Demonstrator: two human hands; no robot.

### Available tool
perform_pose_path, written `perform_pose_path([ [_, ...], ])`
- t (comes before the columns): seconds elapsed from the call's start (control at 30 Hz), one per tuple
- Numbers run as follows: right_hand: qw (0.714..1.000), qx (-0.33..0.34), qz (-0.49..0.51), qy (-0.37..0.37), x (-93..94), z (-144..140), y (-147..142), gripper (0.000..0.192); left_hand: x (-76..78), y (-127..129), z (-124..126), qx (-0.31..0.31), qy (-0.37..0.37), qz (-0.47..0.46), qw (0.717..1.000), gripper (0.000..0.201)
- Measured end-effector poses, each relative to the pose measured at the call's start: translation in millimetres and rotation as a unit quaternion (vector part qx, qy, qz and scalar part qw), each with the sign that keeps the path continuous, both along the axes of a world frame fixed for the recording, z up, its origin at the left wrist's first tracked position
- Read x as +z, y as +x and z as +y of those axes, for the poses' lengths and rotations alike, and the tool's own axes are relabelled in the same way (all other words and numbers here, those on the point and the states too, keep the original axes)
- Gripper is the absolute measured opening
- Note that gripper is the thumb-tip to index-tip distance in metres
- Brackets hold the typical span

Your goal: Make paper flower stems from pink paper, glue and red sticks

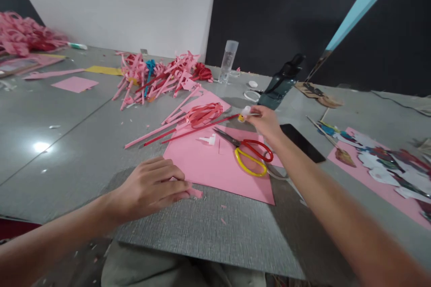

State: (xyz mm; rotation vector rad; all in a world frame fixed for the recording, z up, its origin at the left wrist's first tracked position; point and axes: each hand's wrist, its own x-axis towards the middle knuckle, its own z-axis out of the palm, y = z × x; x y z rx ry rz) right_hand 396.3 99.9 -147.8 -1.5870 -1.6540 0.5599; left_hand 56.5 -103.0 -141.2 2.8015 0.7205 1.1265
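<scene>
We take the large pink sheet (218, 168) on the grey counter (67, 143) as our landmark. At its near left corner our left hand (151, 188) lies knuckles up, the grip clenched on a small folded pink paper piece (195, 193) whose end pokes out past the fingertips, just touching the sheet's edge. At the sheet's far right corner our right hand (266, 122) is stretched out, thumb and fingers pinched around a small glue bottle (245, 113) with a white cap and yellow body; the grip is grasping it just above the counter.

On the sheet itself, toward its right side, lie scissors (251, 154) with one red and one yellow handle loop, blades pointing toward the far left. A small white cap-like bit (209, 140) rests on the sheet near the blade tips. Just beyond the sheet's far edge sit a coil of red-pink strips (204, 114) and long pink and red paper sticks (182, 132). Farther beyond is a heap of pink cuttings (161, 76). To the right of the sheet lies a black phone (303, 142), and behind our right hand a dark teal bottle (279, 85) stands.
</scene>
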Motion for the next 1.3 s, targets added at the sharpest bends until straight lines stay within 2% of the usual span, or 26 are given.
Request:
perform_pose_path([
  [0.07, 0.998, -0.025, 0.002, 0.056, 12.8, -19, -12, 0.043, -1.6, 0, 0, 0.0, 0.007, -0.01, 1.0, 0.01],
  [0.1, 0.996, -0.013, -0.005, 0.086, 19.9, -30, -21, 0.04, -2.6, -1, 0, 0.001, 0.011, -0.013, 1.0, 0.012],
  [0.17, 0.978, 0.112, -0.091, 0.148, 32.7, -53, -44, 0.023, -4.5, -1, -1, 0.006, 0.022, -0.019, 1.0, 0.013],
  [0.23, 0.936, 0.242, -0.206, 0.154, 40.9, -70, -71, 0.02, -5.7, 0, -2, 0.013, 0.039, -0.021, 0.999, 0.013],
  [0.3, 0.89, 0.318, -0.298, 0.133, 43.3, -78, -96, 0.022, -5.8, 1, -3, 0.014, 0.06, -0.022, 0.998, 0.014],
  [0.4, 0.856, 0.328, -0.388, 0.098, 40.7, -76, -118, 0.019, -4.8, 2, -4, 0.008, 0.083, -0.027, 0.996, 0.013],
  [0.5, 0.844, 0.322, -0.42, 0.086, 37.5, -71, -122, 0.019, -4.5, 1, -4, 0.011, 0.078, -0.032, 0.996, 0.01],
  [0.7, 0.85, 0.309, -0.418, 0.084, 31.1, -72, -116, 0.02, -6.1, 0, -2, 0.001, 0.062, -0.044, 0.997, 0.012],
  [0.8, 0.857, 0.305, -0.406, 0.087, 33.5, -73, -114, 0.021, -5.3, 1, -2, 0.005, 0.061, -0.045, 0.997, 0.012],
  [0.9, 0.893, 0.29, -0.331, 0.097, 47.7, -67, -102, 0.016, -4.1, 1, -3, 0.005, 0.06, -0.04, 0.997, 0.013],
  [1.0, 0.952, 0.213, -0.188, 0.115, 67.2, -50, -72, 0.009, -5.1, 2, -4, 0.0, 0.053, -0.044, 0.998, 0.012],
  [1.07, 0.981, 0.116, -0.09, 0.124, 75.2, -33, -47, 0.009, -7.2, 1, -4, 0.005, 0.046, -0.038, 0.998, 0.013],
  [1.17, 0.99, 0.023, 0.037, 0.132, 72.7, -5, -13, 0.015, -11.3, 0, -6, 0.015, 0.028, -0.021, 0.999, 0.016],
  [1.3, 0.989, -0.012, 0.083, 0.125, 52.2, 22, 10, 0.019, -15.5, -2, -8, 0.008, 0.021, -0.029, 0.999, 0.023],
])
